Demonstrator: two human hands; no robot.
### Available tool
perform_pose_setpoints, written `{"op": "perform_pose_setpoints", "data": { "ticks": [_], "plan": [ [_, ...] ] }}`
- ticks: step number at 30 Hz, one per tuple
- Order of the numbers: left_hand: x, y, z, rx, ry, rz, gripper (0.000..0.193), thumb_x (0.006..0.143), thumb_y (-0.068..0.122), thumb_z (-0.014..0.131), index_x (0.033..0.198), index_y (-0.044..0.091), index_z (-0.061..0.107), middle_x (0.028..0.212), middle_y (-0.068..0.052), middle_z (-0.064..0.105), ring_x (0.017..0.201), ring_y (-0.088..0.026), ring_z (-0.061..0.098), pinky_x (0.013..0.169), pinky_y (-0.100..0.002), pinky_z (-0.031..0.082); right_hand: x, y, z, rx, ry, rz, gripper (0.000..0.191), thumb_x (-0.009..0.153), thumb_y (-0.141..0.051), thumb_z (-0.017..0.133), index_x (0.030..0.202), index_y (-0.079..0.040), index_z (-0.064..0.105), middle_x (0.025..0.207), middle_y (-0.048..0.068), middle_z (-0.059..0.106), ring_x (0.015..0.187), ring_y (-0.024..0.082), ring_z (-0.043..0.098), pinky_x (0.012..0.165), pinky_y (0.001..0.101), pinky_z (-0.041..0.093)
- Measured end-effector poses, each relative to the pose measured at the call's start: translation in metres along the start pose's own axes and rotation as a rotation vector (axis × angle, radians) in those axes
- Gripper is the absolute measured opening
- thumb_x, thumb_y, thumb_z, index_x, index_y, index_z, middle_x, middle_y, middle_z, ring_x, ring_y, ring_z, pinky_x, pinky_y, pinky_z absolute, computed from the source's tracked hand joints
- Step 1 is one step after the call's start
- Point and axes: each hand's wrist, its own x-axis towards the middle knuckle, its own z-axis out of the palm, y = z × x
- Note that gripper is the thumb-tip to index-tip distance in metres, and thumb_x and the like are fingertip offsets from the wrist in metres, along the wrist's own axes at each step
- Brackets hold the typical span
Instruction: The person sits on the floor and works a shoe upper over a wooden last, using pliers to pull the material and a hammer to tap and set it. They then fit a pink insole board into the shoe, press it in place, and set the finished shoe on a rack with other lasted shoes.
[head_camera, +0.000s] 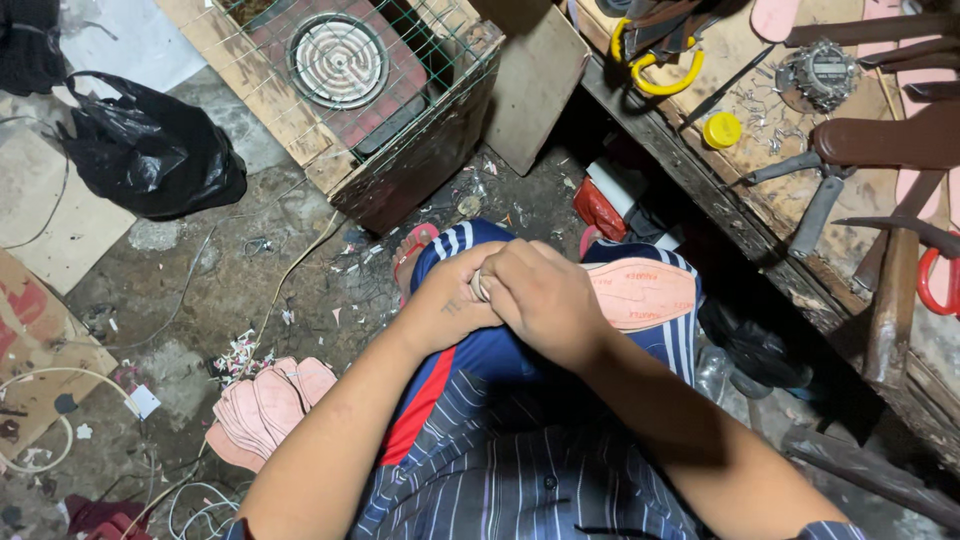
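Observation:
I sit with both hands together over my lap. My right hand (545, 300) is folded over a pink shoe insole (645, 292) that lies across my right knee. My left hand (448, 305) presses against the right one at the insole's near end. A small pale object (481, 285) shows between the two hands; what it is cannot be told. My blue shorts with white and red stripes (490, 360) are under both hands.
A stack of pink insoles (265, 408) lies on the dirty floor at my left. Ahead stands a wire-meshed wooden box with a coil heater (338, 60). On the right, a workbench (760, 190) holds pliers (815, 190), a yellow cap (722, 129), dark soles. A black bag (150, 150) lies far left.

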Motion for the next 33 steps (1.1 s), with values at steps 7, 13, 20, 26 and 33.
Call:
{"op": "perform_pose_setpoints", "data": {
  "ticks": [7,13,20,26,33],
  "plan": [
    [0.006,0.002,0.008,0.008,0.003,-0.018,0.062,0.082,0.007,0.08,0.138,0.001,0.055,0.12,-0.001,0.066,0.11,-0.008,0.062,0.098,-0.027,0.052,-0.009,0.009,-0.004,0.05,-0.025,0.04,0.012,0.094,-0.013,0.07,0.104,-0.009,0.066,0.098,0.009,0.066,0.092,0.031,0.066,0.081,0.0404,0.053],
    [0.009,0.004,0.01,0.086,0.055,-0.133,0.065,0.076,0.003,0.084,0.134,0.002,0.056,0.119,-0.002,0.067,0.108,-0.01,0.064,0.095,-0.028,0.053,-0.071,0.055,-0.075,-0.173,0.211,0.395,0.037,0.089,-0.014,0.075,0.124,-0.006,0.068,0.116,0.016,0.068,0.107,0.031,0.066,0.093,0.0399,0.053],
    [0.016,0.001,0.013,0.025,0.022,-0.103,0.067,0.076,-0.001,0.083,0.136,0.001,0.055,0.122,-0.004,0.068,0.113,-0.011,0.064,0.1,-0.029,0.053,-0.213,0.156,-0.196,-0.924,0.268,0.98,0.064,0.084,-0.031,0.086,0.13,0.006,0.062,0.124,0.033,0.056,0.118,0.05,0.05,0.095,0.0575,0.043],
    [0.018,0.0,0.018,0.035,0.026,-0.161,0.067,0.077,0.002,0.084,0.137,0.002,0.055,0.118,-0.003,0.068,0.107,-0.01,0.065,0.093,-0.028,0.054,-0.251,0.177,-0.207,-0.911,0.246,0.962,0.045,0.097,-0.032,0.083,0.117,0.006,0.068,0.114,0.031,0.062,0.117,0.049,0.058,0.1,0.0552,0.047],
    [0.014,0.003,0.017,0.065,0.031,-0.199,0.066,0.078,0.004,0.084,0.137,0.002,0.056,0.113,-0.003,0.066,0.098,-0.013,0.062,0.087,-0.03,0.053,-0.191,0.084,-0.137,0.379,0.591,0.879,0.01,0.1,-0.012,0.055,0.105,-0.004,0.053,0.089,0.007,0.065,0.071,0.017,0.065,0.066,0.033,0.056]
  ]
}}
